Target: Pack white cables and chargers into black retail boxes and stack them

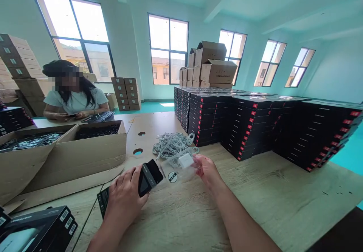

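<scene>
1. A slim black rectangular cardboard box [147, 178] is being gripped by the left hand [124, 191], whose back is being turned upward and whose fingers are being curled over the box; the left forearm is being angled up and rightward from the near side of the pale wood-grain table [269, 191].
2. The box is being tilted, its dark end being pointed up toward a transparent plastic packet [181, 176], just beside it; whether the two are touching cannot be told.
3. The packet is being pinched at its right edge between the thumb and fingers of the right hand [206, 169], while the right forearm is being slanted up and leftward from the table's near side.
4. A white block-shaped piece [186, 160] is being shown through the clear plastic, and a round black-and-white sticker [172, 177] is being carried lower on the packet.
5. A tangled heap of pale grey cables [172, 142] is being supported by the table just beyond the packet, toward the far edge.
6. Tall stacks of flat black boxes with red marks [241, 127] are being borne from the table's far edge toward its right edge.
7. Many small dark pieces are being contained in an open brown cardboard carton [93, 150] on the left, near which a small dark object is being handled by a seated co-worker [76, 101].
</scene>
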`<action>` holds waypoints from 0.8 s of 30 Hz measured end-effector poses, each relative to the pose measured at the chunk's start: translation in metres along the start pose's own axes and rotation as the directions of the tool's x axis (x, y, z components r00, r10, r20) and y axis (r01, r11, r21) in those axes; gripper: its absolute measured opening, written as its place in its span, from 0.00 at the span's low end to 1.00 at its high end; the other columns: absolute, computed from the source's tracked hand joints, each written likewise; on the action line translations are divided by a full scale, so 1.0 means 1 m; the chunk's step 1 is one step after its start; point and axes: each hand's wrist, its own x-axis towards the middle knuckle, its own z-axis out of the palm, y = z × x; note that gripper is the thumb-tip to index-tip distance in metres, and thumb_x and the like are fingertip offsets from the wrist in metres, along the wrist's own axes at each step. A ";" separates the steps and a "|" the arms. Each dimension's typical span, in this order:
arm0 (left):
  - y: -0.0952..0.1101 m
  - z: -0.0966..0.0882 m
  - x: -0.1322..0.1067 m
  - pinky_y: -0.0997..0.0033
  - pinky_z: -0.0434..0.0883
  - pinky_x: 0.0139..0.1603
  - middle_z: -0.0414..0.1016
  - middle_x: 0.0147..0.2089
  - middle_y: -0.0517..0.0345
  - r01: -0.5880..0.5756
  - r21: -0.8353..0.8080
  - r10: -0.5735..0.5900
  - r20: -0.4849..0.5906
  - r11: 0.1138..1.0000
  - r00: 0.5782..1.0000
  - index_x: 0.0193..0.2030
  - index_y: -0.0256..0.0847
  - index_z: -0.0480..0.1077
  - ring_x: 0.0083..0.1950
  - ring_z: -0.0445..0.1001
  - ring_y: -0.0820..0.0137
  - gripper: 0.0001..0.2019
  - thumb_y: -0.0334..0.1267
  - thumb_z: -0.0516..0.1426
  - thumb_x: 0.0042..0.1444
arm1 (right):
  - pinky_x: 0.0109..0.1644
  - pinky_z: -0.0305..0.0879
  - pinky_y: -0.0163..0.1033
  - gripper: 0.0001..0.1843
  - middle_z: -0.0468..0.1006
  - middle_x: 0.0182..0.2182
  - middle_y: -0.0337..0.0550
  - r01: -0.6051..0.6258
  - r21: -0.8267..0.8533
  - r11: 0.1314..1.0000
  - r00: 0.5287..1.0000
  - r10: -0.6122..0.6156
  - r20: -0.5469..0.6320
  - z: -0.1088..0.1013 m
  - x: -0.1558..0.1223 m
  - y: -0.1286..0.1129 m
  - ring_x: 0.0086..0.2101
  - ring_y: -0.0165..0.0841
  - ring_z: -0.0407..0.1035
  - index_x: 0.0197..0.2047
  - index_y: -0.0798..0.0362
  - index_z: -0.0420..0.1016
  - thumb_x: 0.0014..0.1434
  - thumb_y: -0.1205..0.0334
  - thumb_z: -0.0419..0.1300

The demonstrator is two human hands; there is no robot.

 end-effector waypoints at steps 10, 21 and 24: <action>0.029 0.002 -0.004 0.49 0.61 0.71 0.59 0.74 0.49 0.033 -0.672 0.114 0.174 0.739 0.978 0.65 0.49 0.67 0.74 0.59 0.53 0.28 0.38 0.58 0.56 | 0.27 0.61 0.34 0.12 0.79 0.22 0.40 0.142 -0.431 0.891 0.937 0.020 0.349 0.028 -0.020 0.044 0.23 0.31 0.69 0.25 0.56 0.81 0.50 0.54 0.67; 0.051 -0.018 -0.015 0.48 0.59 0.71 0.68 0.67 0.46 0.115 -0.584 0.209 0.458 0.804 0.864 0.61 0.44 0.73 0.70 0.63 0.49 0.32 0.36 0.64 0.45 | 0.65 0.58 0.46 0.19 0.80 0.53 0.52 0.372 -0.833 0.410 0.868 -0.471 0.155 -0.012 0.060 0.012 0.59 0.44 0.67 0.47 0.53 0.83 0.57 0.71 0.54; 0.054 -0.025 -0.013 0.49 0.63 0.66 0.73 0.61 0.47 0.124 -0.546 0.173 0.460 0.828 0.871 0.60 0.44 0.73 0.64 0.69 0.50 0.30 0.41 0.65 0.47 | 0.62 0.60 0.44 0.19 0.83 0.46 0.50 0.325 -0.893 0.311 0.893 -0.412 0.182 -0.023 0.083 0.003 0.55 0.43 0.70 0.43 0.52 0.83 0.53 0.75 0.56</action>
